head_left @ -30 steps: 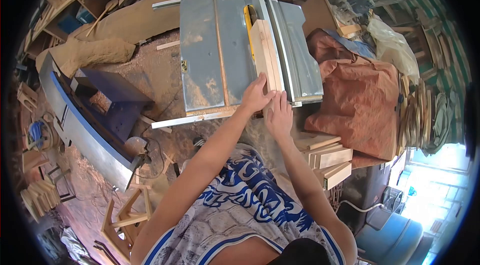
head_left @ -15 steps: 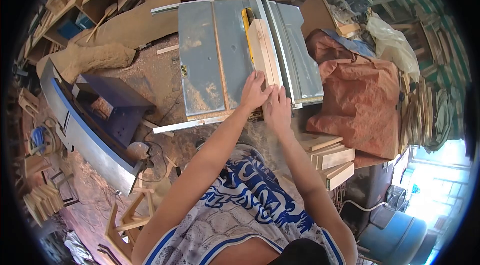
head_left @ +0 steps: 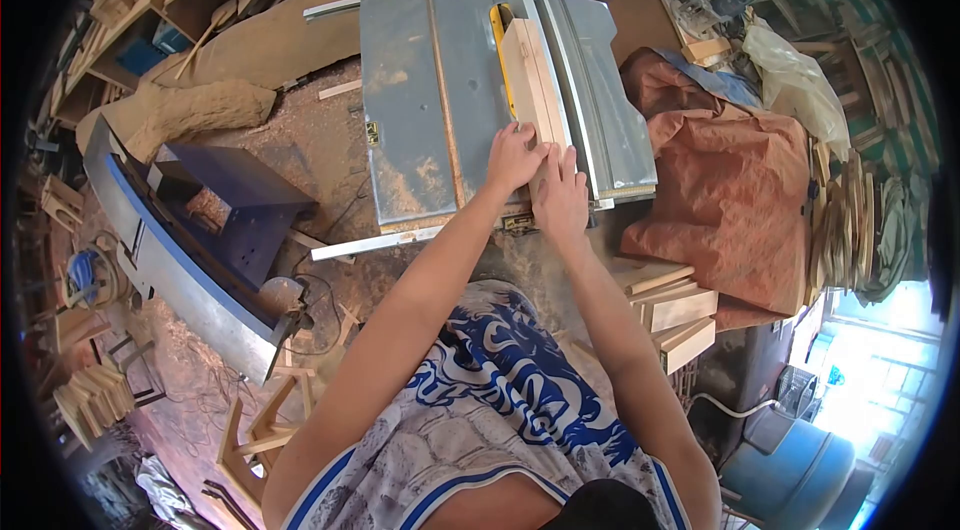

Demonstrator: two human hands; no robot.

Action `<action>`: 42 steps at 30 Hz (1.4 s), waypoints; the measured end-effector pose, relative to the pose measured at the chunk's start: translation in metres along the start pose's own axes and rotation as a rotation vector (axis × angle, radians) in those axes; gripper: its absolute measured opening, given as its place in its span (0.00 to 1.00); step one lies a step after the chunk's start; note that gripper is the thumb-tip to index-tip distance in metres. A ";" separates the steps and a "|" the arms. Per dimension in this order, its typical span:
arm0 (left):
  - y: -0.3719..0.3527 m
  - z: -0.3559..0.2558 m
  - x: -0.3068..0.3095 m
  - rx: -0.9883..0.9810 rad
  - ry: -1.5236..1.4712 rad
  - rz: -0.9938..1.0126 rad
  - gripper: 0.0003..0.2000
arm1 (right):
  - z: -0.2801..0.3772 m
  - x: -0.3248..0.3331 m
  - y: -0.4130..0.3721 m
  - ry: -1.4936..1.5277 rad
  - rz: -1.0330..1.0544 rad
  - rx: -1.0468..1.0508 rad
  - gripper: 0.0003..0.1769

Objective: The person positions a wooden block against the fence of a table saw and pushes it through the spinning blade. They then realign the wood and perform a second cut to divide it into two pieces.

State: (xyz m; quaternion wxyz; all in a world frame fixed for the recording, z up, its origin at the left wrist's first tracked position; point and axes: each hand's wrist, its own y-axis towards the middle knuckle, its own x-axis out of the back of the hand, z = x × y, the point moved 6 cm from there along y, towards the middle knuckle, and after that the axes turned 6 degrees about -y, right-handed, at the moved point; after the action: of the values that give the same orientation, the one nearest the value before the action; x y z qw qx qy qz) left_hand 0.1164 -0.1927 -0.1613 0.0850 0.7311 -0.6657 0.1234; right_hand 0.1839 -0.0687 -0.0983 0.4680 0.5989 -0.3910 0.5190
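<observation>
A pale wooden board point(head_left: 532, 75) lies lengthwise on the grey table saw point(head_left: 420, 100), pressed against the metal fence point(head_left: 570, 80) on its right. A yellow blade guard point(head_left: 499, 40) shows just left of the board. My left hand point(head_left: 513, 158) rests on the board's near left edge with fingers spread. My right hand point(head_left: 560, 195) lies flat on the board's near end, beside the left hand. Both hands press on the wood.
Stacked wood blocks point(head_left: 675, 310) sit at my right, below an orange tarp point(head_left: 730, 200). Sawdust covers the floor left of the saw. A blue-grey machine point(head_left: 200, 230) stands at the left. Shelves and scrap wood fill the back; a blue drum point(head_left: 790, 460) stands lower right.
Both hands and the board have slid forward along the fence, away from me, past the blade guard. More of the board now reaches the saw's far side.
</observation>
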 end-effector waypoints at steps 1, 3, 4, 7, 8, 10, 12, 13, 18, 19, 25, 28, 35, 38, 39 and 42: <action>0.003 0.002 0.000 -0.014 -0.028 -0.015 0.29 | 0.001 -0.001 0.002 -0.001 -0.001 -0.001 0.42; 0.008 0.003 0.001 -0.029 -0.060 -0.029 0.28 | 0.001 -0.003 0.006 -0.021 -0.008 -0.004 0.42; 0.010 0.002 0.003 -0.053 -0.019 -0.056 0.27 | 0.000 -0.004 0.008 -0.024 -0.007 -0.006 0.42; 0.012 -0.002 0.007 -0.078 0.023 -0.099 0.24 | 0.000 0.000 0.015 -0.010 -0.027 0.020 0.43; 0.014 -0.001 0.008 -0.080 0.026 -0.116 0.22 | 0.001 0.000 0.019 0.009 -0.002 0.024 0.44; 0.018 -0.001 0.008 -0.083 0.016 -0.107 0.21 | 0.001 0.003 0.026 0.027 0.021 0.030 0.45; 0.021 -0.004 0.010 -0.085 0.005 -0.103 0.20 | 0.002 0.002 0.032 0.010 0.096 0.007 0.46; 0.023 -0.004 0.011 -0.075 0.011 -0.089 0.19 | 0.002 0.000 0.034 0.010 0.096 0.008 0.46; 0.032 -0.002 0.015 -0.057 -0.015 -0.091 0.20 | 0.005 -0.005 0.053 0.012 0.092 -0.067 0.48; 0.035 -0.001 0.015 -0.039 -0.009 -0.029 0.21 | 0.007 -0.005 0.054 0.014 0.097 -0.060 0.48; 0.015 0.004 0.079 -0.328 0.048 -0.294 0.21 | 0.008 -0.006 0.062 -0.040 0.095 -0.031 0.49; -0.014 0.035 0.180 -0.205 0.250 -0.667 0.21 | 0.009 -0.007 0.066 -0.043 0.086 -0.011 0.50; -0.029 0.206 0.226 0.657 -0.045 -0.556 0.36 | 0.015 -0.010 0.081 -0.088 0.147 -0.040 0.49; -0.033 0.201 0.228 0.661 0.003 -0.555 0.39 | 0.016 -0.010 0.082 -0.094 0.129 -0.028 0.49; -0.034 0.198 0.229 0.663 -0.004 -0.560 0.39 | 0.017 -0.010 0.083 -0.093 0.140 -0.034 0.49; -0.037 0.188 0.230 0.662 0.032 -0.531 0.38 | 0.018 -0.011 0.087 -0.085 0.149 -0.041 0.50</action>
State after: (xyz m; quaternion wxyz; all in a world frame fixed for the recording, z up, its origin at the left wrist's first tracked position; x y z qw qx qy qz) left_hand 0.1854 -0.4625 -0.2716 -0.1153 0.8630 -0.3772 0.3156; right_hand 0.1039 -0.1088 -0.0963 0.4233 0.5798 -0.4646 0.5184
